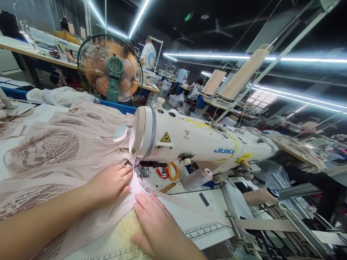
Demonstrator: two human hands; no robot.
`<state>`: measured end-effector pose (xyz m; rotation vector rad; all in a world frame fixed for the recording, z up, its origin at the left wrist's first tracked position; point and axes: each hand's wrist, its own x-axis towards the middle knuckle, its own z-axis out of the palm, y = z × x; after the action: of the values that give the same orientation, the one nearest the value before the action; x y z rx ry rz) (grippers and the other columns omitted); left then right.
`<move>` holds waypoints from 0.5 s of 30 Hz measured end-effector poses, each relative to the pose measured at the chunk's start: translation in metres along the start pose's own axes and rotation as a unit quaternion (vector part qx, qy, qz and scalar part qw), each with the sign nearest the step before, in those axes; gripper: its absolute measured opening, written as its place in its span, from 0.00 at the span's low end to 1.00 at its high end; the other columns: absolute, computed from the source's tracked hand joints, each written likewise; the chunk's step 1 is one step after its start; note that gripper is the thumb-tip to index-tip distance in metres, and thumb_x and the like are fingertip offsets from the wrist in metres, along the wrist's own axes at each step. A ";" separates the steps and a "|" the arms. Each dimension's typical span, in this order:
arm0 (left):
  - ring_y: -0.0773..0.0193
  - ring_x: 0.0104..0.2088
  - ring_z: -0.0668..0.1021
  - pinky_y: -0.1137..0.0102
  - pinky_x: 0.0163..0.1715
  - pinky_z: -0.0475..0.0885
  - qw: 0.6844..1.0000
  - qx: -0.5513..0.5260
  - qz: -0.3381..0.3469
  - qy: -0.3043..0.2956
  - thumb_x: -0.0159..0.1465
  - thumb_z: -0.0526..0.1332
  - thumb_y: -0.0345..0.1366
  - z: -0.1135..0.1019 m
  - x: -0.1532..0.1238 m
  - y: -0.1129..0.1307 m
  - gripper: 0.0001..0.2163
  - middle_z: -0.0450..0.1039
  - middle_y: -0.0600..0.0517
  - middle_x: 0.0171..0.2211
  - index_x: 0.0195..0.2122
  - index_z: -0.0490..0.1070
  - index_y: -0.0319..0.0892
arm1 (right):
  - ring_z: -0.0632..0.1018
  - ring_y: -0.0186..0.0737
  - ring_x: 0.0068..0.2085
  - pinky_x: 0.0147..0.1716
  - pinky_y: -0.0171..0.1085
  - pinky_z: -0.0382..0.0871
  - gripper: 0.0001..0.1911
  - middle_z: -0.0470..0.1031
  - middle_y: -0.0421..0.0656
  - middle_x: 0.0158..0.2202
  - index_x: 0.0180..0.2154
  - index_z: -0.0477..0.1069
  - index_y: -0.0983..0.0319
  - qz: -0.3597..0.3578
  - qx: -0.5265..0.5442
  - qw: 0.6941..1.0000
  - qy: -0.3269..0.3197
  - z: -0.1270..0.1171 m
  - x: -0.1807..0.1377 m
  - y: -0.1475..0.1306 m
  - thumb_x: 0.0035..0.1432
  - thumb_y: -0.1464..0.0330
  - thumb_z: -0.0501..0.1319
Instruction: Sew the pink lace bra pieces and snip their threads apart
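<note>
Pale pink fabric with lace panels spreads over the left of the table and runs under the presser foot of a white JUKI sewing machine. My left hand lies flat on this fabric, its fingertips just left of the foot. Nearer to me, my right hand rests with fingers stretched out and thumb apart, fingertips touching the fabric's edge. A narrow beige band leads from the right side up to the foot, passing just beyond my right fingertips.
Behind the foot lie orange-handled scissors, a wooden-handled tool and a thread spool. Ruler markings cross the table. A large fan stands behind, with thread cones at upper right. Other people work farther back.
</note>
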<state>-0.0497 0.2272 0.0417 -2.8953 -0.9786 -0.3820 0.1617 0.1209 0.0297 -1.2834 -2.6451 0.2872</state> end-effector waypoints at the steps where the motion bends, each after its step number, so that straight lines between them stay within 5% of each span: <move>1: 0.47 0.48 0.75 0.54 0.45 0.72 1.000 -0.001 0.002 0.000 0.64 0.56 0.36 0.000 0.000 0.000 0.14 0.72 0.39 0.52 0.48 0.72 0.36 | 0.58 0.48 0.65 0.65 0.46 0.50 0.32 0.57 0.50 0.64 0.60 0.61 0.68 0.000 0.001 1.000 0.001 0.000 0.000 0.000 0.63 0.53 0.54; 15: 0.52 0.43 0.75 0.60 0.42 0.71 0.999 -0.004 0.002 0.034 0.64 0.56 0.39 0.010 0.000 -0.003 0.10 0.73 0.42 0.44 0.39 0.73 0.40 | 0.60 0.50 0.64 0.64 0.46 0.52 0.32 0.60 0.52 0.63 0.58 0.63 0.70 -0.023 -0.027 0.999 0.029 0.003 0.000 0.003 0.62 0.53 0.55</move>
<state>-0.0491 0.2307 0.0318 -2.8700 -0.9627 -0.4816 0.1633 0.1224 0.0265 -1.2252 -2.6470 0.1709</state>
